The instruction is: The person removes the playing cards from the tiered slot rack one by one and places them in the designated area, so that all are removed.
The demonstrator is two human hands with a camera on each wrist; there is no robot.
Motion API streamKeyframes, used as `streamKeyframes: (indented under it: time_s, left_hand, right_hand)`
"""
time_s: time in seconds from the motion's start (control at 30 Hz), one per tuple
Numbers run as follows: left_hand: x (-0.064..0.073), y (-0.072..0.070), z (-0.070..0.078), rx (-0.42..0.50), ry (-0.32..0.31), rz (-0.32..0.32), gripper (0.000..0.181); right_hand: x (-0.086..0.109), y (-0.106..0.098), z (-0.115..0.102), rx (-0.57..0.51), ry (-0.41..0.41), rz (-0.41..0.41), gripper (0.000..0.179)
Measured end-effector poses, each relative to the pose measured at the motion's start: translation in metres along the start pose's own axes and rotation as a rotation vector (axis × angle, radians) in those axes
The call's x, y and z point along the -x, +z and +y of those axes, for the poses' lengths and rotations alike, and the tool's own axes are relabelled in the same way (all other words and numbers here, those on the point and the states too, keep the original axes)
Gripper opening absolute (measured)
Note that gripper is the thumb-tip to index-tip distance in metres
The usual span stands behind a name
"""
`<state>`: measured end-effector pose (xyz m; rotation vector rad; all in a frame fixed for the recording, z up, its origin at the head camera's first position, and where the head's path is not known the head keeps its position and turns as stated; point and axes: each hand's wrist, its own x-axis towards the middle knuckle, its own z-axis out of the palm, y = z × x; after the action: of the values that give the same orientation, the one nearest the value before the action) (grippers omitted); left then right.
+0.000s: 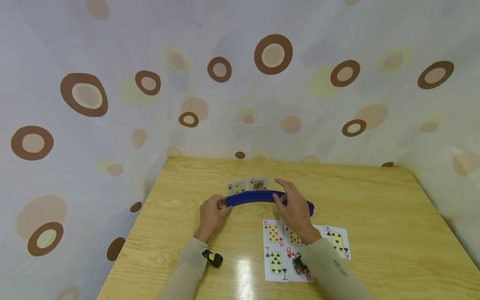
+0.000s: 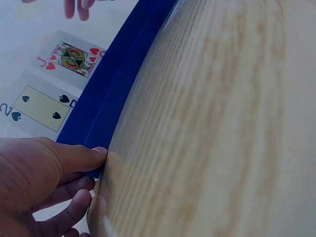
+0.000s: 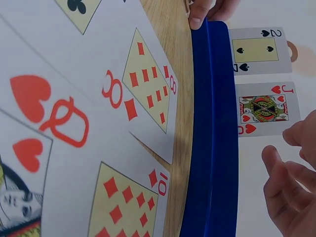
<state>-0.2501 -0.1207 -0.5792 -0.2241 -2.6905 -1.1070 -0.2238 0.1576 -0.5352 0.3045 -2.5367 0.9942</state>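
A curved blue playing-card holder [image 1: 255,196] lies on the table. Upright in its slot stand the two of spades [image 1: 236,188] and, to its right, the jack of hearts [image 1: 258,184]. My left hand [image 1: 212,214] pinches the holder's left end, thumb on the front face and fingers behind. Over the right part of the holder is my right hand [image 1: 295,210], which covers some of it. In the right wrist view its fingers [image 3: 289,185] hold nothing and are loosely bent beside the jack.
In front of the holder, cards lie face up in rows: the eight of diamonds [image 1: 273,233], ten of diamonds [image 3: 128,202], seven of clubs [image 1: 275,263], queen of hearts [image 3: 69,121] and five of clubs [image 1: 336,241]. My right forearm hides part of them. A patterned cloth wall [image 1: 240,104] borders the wooden table [image 1: 382,208].
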Motion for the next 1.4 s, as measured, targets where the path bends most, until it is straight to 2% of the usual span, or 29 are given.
streamKeyframes:
  time_s: [0.53, 0.77, 1.0, 1.2, 1.4]
  left_hand:
    - [0.003, 0.001, 0.000, 0.006, 0.034, 0.023, 0.023]
    - [0.002, 0.001, 0.000, 0.018, 0.041, 0.019, 0.023]
    - [0.000, 0.000, -0.002, 0.005, 0.026, 0.021, 0.023]
    - [-0.003, -0.001, 0.000, 0.011, 0.007, 0.004, 0.023]
    - [0.001, 0.000, 0.000, 0.009, 0.002, 0.006, 0.022]
  right_hand:
    - [-0.007, 0.019, 0.002, -0.050, 0.005, 0.024, 0.050]
    - [-0.014, 0.023, -0.002, -0.125, 0.099, 0.032, 0.045]
    - [-0.021, 0.028, -0.001, -0.177, 0.181, 0.042, 0.027]
    - [-0.026, 0.032, -0.002, -0.210, 0.216, 0.046, 0.017]
    - [-0.023, 0.027, -0.009, -0.263, 0.267, 0.045, 0.011]
